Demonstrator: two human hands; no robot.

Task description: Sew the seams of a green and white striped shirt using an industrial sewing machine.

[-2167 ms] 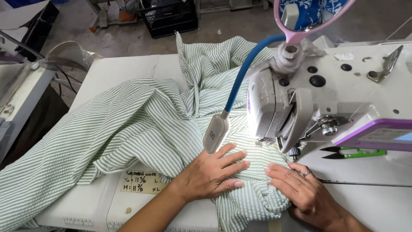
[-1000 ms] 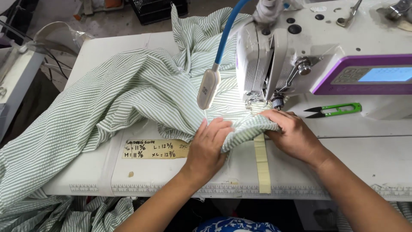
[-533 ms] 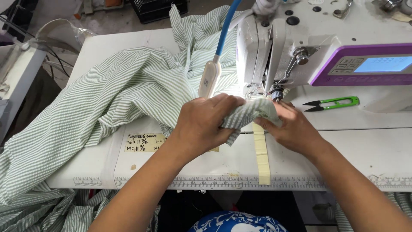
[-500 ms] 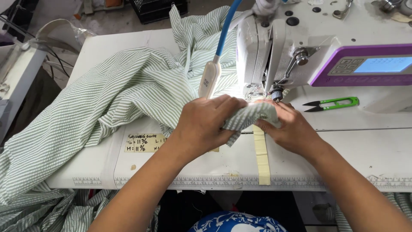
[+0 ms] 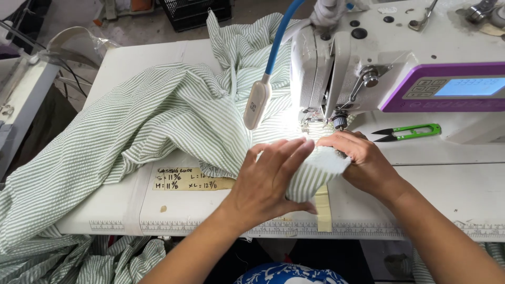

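**Operator:** Striped fabric (image 5: 173, 121): I read its folded end as gathered between both hands, just in front of the sewing machine (image 5: 336, 68) needle area. My left hand (image 5: 273, 176) wraps over the fold and grasps it. My right hand (image 5: 363, 160) pinches the same fold from the far side.

**Checker:** Stage of work?

**Operator:** Judged from position, the fold is formed and held but not yet laid flat under the presser foot. No finished seam is visible at the grip. Feeding it in appears to remain.

**Checker:** Orientation?

**Operator:** At the grip, the fold's long axis runs left hand to right hand, its short end pointing toward the needle. Beyond the left hand, the bulk trails across the table (image 5: 473, 194) and over its edge. Green snips (image 5: 407, 132) lie beyond the right hand, apart from it.
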